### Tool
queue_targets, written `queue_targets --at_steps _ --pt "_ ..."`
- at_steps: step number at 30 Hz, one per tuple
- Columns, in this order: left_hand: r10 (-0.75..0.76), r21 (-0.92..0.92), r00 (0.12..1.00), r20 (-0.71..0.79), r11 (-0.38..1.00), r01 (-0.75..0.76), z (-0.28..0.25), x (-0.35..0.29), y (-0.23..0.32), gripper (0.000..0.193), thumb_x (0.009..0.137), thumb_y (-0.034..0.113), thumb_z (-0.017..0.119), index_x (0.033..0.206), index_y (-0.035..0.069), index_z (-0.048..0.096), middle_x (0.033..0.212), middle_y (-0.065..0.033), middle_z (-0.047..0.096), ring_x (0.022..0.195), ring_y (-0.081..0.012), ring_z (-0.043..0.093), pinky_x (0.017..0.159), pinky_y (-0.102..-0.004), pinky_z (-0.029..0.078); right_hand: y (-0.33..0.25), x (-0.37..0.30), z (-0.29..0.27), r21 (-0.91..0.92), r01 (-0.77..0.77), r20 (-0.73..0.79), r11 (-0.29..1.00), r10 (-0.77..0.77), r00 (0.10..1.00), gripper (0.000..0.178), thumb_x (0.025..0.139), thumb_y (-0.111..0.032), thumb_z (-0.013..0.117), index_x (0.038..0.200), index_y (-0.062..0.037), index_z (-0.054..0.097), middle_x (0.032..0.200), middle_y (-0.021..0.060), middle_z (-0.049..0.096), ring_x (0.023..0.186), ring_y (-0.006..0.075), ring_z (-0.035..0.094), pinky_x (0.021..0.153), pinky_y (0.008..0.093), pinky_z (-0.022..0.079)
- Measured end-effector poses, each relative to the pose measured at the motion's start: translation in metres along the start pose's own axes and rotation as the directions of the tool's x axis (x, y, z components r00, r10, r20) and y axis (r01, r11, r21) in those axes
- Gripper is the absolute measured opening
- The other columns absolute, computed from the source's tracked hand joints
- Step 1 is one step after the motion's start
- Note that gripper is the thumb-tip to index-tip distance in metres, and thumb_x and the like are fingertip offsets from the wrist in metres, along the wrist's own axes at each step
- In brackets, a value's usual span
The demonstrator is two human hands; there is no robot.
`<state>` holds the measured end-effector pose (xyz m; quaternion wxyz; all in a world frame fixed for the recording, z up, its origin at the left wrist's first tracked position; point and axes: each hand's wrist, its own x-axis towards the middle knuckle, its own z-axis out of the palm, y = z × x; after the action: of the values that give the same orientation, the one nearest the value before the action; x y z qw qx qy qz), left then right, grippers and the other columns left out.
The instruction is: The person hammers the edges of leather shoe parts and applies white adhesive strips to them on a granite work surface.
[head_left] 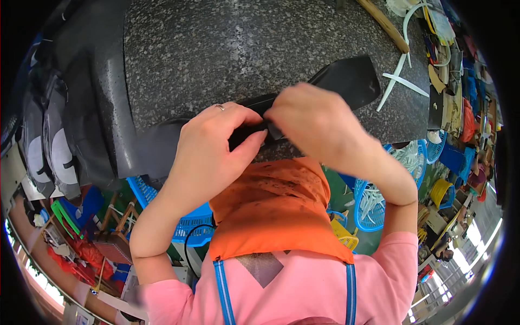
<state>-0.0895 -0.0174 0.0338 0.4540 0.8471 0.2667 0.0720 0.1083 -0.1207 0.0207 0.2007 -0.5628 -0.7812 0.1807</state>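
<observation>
A long black sheet piece (346,81) with broad ends and a narrower folded middle lies across the front of a speckled dark worktop (216,49). I cannot make out its exact kind. My left hand (214,141), with a ring on one finger, curls round its middle, thumb on the near side and fingers on the far side. Close beside it my right hand (322,122) is closed at the same middle part, its fingertips pinched on the black material. The right hand is slightly blurred. One broad end reaches right past the right hand; the other extends left under my left wrist.
Several black pieces with grey patches (62,151) are stacked at the left. White strips (400,81) and a wooden stick (385,24) lie at the worktop's right. Below the edge stand blue baskets (192,230), one holding white scraps (371,203). An orange apron (281,230) covers my front.
</observation>
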Motion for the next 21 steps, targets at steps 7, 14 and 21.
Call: queue_targets --at_steps 7,14,21 --pt "0.188 0.012 0.978 0.088 0.982 -0.19 0.006 -0.012 -0.013 0.028 0.072 0.006 0.077 0.099 0.003 0.069 0.11 -0.0108 0.062 0.103 -0.0291 0.059 0.09 -0.037 0.048 0.007 0.01 -0.012 0.317 -0.077 0.131 0.945 0.037 0.991 0.012 0.08 -0.006 0.071 0.091 -0.0015 0.071 0.092 0.0089 0.062 0.09 0.0296 0.059 0.076 0.0384 0.05" --pt "0.088 -0.028 0.995 0.05 0.996 -0.086 0.008 -0.004 -0.014 0.009 0.079 0.005 0.071 0.084 -0.001 0.069 0.099 -0.0091 0.063 0.094 -0.0272 0.06 0.079 -0.0364 0.049 0.005 0.0 -0.008 0.261 0.057 0.062 0.964 -0.075 0.995 0.012 0.08 -0.011 0.067 0.09 -0.0045 0.07 0.094 0.0069 0.06 0.094 0.028 0.057 0.081 0.0378 0.05" --pt "0.123 0.031 0.992 0.04 0.992 -0.124 0.009 -0.006 -0.008 0.008 0.08 0.007 0.07 0.086 0.001 0.07 0.095 -0.0081 0.062 0.095 -0.0269 0.059 0.08 -0.0353 0.048 0.002 -0.014 -0.005 -0.032 0.242 0.039 0.97 -0.241 0.97 0.029 0.072 -0.011 0.074 0.099 -0.0033 0.066 0.101 0.0077 0.06 0.098 0.0281 0.058 0.085 0.0384 0.05"
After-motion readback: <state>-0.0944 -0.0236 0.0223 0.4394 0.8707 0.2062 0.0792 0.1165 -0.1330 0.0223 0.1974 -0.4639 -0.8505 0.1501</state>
